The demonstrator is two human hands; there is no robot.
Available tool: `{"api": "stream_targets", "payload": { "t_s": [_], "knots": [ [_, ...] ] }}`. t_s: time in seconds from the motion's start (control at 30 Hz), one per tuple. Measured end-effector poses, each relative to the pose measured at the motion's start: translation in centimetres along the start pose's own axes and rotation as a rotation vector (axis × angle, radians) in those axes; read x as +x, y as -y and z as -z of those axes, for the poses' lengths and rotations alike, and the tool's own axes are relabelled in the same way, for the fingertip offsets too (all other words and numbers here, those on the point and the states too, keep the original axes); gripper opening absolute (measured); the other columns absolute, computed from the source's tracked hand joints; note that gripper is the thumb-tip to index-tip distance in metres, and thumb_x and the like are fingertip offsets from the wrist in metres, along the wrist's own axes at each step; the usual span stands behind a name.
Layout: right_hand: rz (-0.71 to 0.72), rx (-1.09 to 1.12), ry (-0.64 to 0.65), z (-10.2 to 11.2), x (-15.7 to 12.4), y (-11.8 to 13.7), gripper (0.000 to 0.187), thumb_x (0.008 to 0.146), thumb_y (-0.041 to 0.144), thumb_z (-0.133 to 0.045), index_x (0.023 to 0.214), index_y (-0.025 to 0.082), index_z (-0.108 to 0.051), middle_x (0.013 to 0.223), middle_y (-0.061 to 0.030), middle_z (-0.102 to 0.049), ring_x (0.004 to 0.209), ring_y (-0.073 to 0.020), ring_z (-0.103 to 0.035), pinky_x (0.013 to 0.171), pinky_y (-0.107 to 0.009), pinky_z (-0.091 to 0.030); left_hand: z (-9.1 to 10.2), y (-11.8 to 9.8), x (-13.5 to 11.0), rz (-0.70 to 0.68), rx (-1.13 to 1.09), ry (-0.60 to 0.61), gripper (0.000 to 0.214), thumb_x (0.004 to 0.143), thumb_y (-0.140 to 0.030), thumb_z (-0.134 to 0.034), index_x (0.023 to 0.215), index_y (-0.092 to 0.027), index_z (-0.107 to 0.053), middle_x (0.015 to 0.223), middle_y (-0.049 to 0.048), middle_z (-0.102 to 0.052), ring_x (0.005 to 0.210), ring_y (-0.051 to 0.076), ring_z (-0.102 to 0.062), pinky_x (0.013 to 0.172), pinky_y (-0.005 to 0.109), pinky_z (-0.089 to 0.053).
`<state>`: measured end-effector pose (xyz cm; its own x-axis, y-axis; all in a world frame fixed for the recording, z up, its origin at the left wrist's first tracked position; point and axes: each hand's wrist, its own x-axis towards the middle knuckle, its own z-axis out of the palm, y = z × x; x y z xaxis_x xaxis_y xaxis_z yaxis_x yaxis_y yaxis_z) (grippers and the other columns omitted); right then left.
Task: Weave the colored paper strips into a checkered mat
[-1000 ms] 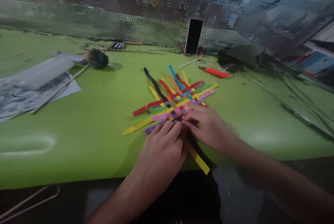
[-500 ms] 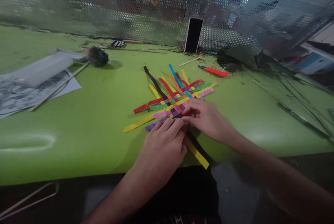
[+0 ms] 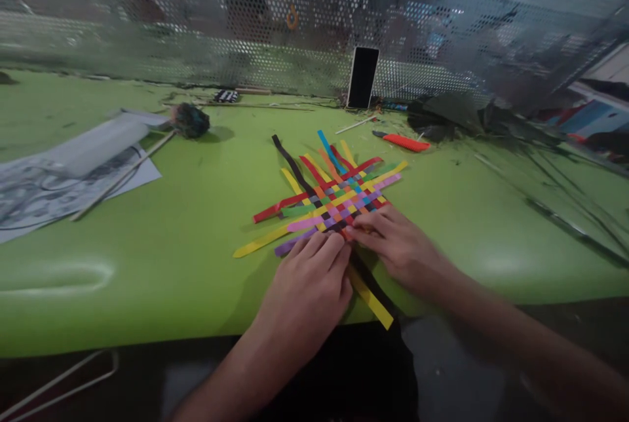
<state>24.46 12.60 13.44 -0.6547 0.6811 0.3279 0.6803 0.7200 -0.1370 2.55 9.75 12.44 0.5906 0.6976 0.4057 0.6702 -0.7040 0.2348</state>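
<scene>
A mat of woven coloured strips (image 3: 339, 196) lies on the green table, its loose ends in red, yellow, purple, black, blue and other colours fanning out. My left hand (image 3: 312, 281) is closed at the near edge of the weave, its bent fingers on the strips and its fingertips partly hidden. Just to the right, my right hand (image 3: 405, 245) pinches at the same edge, thumb and fingers close to the left fingertips. Beneath and between the hands, a yellow strip end (image 3: 374, 301) and a black strip (image 3: 366, 271) stick out toward the table's front edge.
Behind the mat, a phone (image 3: 363, 78) leans upright against a perforated metal screen (image 3: 314, 35). A red-handled cutter (image 3: 405, 141) and a thin stick (image 3: 356, 124) lie nearer. Left are printed sheets (image 3: 29, 202) and a dark ball on a stick (image 3: 190, 122); dark leaves (image 3: 442, 117) lie right.
My right hand has drawn back slightly toward me and down, uncovering more of the weave's right side. My left hand stays at the near edge. The view has tilted up a little.
</scene>
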Motion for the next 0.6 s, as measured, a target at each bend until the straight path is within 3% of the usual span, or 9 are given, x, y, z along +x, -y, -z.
{"api": "stream_targets", "payload": {
  "t_s": [0.37, 0.6],
  "knots": [
    [0.010, -0.216, 0.144, 1.0, 0.3, 1.3, 0.045, 0.091, 0.004, -0.049, 0.131, 0.016, -0.065, 0.122, -0.0136, -0.065, 0.108, -0.0304, -0.057, 0.094, -0.051, -0.052, 0.4, -0.1, -0.2, 0.015, -0.041, 0.007, 0.030, 0.092, -0.011, -0.051, 0.121, -0.011, -0.061, 0.113, 0.0112, -0.064, 0.108, 0.027, -0.061, 0.099, 0.048, -0.055],
    [0.029, -0.048, 0.019, 0.6, -0.6, 0.2, 0.048, 0.095, 0.004, -0.043, 0.137, 0.019, -0.062, 0.119, -0.0116, -0.069, 0.107, -0.0255, -0.059, 0.097, -0.048, -0.053, 0.5, -0.3, -0.4, 0.062, -0.093, -0.008, 0.027, 0.096, -0.012, -0.049, 0.120, -0.012, -0.060, 0.117, 0.0115, -0.062, 0.111, 0.026, -0.060, 0.100, 0.047, -0.055]
  ]
}}
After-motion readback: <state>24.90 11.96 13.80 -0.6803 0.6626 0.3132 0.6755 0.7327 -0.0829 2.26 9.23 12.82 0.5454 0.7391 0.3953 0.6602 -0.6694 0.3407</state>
